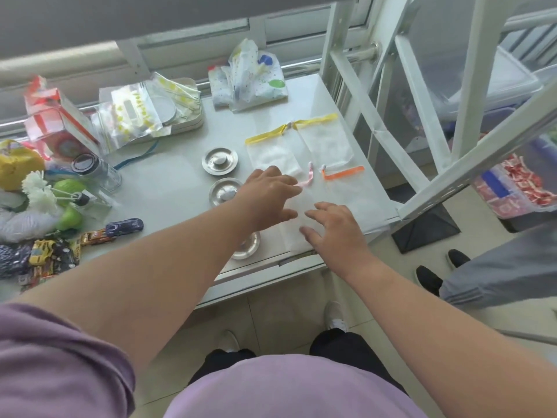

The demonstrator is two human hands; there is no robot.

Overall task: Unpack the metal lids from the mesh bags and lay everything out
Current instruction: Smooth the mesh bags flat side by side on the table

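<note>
Hands flat, both released: left hand [271, 193] and right hand [333, 227] should smooth the pink-tied mesh bag [297, 220] beside the nearest lid [245, 247]

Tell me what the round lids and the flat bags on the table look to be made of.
Lids: metal, likely polished steel; silvery, with bright reflections and a raised centre knob. Bags: thin white see-through mesh or gauze, matte, lying limp and flat; coloured edge strips look like fabric.

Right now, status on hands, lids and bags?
Left hand and right hand open, flat on the nearest mesh bag. Three metal lids out. Nothing blocking.
</note>
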